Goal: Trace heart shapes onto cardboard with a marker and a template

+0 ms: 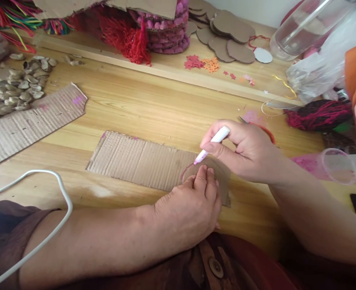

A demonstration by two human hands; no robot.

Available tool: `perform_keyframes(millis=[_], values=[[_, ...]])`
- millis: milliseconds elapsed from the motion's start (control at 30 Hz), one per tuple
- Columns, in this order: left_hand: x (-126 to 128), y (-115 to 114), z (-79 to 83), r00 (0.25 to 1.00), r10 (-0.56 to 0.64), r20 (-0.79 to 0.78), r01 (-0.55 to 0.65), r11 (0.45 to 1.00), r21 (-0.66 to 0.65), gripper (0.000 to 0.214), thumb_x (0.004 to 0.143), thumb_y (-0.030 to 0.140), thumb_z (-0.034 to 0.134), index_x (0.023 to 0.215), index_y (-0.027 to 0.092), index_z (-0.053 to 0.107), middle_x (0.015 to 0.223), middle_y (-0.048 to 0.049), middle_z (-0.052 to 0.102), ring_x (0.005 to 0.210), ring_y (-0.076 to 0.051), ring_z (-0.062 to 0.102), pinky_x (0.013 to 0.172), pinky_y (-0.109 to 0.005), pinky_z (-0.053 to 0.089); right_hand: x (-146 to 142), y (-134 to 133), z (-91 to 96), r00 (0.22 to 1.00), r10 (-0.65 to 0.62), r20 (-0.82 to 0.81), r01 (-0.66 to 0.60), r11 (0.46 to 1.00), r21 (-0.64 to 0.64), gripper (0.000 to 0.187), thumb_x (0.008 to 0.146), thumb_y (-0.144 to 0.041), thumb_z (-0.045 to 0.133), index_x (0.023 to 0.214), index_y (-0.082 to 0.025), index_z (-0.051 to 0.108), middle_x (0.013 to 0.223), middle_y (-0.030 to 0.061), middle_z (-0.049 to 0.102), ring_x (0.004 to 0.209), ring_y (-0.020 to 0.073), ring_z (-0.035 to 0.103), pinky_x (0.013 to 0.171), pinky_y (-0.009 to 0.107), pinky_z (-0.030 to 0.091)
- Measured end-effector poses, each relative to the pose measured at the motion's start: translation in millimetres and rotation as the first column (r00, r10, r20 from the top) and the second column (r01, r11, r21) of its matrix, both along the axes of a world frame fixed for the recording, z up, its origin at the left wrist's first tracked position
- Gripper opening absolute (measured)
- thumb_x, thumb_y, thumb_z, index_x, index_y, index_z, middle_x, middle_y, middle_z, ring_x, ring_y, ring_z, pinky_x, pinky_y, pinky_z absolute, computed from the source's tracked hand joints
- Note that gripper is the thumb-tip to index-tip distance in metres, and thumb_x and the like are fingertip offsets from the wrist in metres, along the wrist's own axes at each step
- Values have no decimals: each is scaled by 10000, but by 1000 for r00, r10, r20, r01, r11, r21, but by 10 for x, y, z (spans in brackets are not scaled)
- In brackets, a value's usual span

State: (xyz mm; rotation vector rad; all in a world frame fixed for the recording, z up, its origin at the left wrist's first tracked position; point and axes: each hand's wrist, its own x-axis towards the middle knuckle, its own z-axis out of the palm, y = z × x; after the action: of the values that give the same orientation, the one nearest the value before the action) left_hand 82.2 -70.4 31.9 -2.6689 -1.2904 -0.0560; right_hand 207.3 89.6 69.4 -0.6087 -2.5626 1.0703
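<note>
A person in a dark buttoned top bends over a wooden table, a white cable looping across the left sleeve. The left hand lies palm down, fingers bunched together, pressing a brown disc onto the right end of a cardboard strip; its thumb is mostly hidden, and from here I cannot tell whether it grips an edge. Just beyond, the right hand pinches a white marker between thumb and fingers, the tip at the disc's rim, where a pink line curves. To the right lies a clear cup; red-handled scissors sit partly behind the right hand. At left, shells are heaped beside a second strip. Dark pink yarn rests at far right. At the back, paper stars, a red tassel, cardboard shapes and a clear bottle line a ledge.
</note>
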Motion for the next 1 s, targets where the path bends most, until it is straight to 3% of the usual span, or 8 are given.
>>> perform_keyframes(millis=[233,500,867,1000], values=[[-19,24,-1,1000,-14,18,14,1000,-1,646,1046,545,483,1344,5,675,1364,-310,656,1280,-412,663,933,-422,633,49,33,-40,999,-31,30,32,999,-18,271,998,-488,622,890,-240,635,787,6,717,675,152,614,638,310,456],[-39,40,7,1000,-22,-12,22,999,36,429,999,200,481,1342,45,686,1349,-263,688,1257,-365,689,864,-360,644,251,140,-52,994,-101,33,98,990,103,327,999,-509,609,860,-216,645,718,-3,666,595,132,525,609,304,410],[-52,62,-15,1000,4,3,-4,997,77,404,974,174,506,1297,74,727,1325,-202,724,1215,-307,716,779,-285,645,359,65,-78,986,-166,3,165,980,108,267,1000,-483,613,880,-249,652,743,15,682,679,179,592,639,328,453],[-72,88,19,1000,-4,-20,5,999,36,416,982,195,516,1327,57,704,1409,-228,665,1270,-322,684,845,-308,641,413,32,-136,981,-190,-42,193,976,104,225,999,-435,631,895,-236,642,799,19,713,694,168,599,659,325,452]])
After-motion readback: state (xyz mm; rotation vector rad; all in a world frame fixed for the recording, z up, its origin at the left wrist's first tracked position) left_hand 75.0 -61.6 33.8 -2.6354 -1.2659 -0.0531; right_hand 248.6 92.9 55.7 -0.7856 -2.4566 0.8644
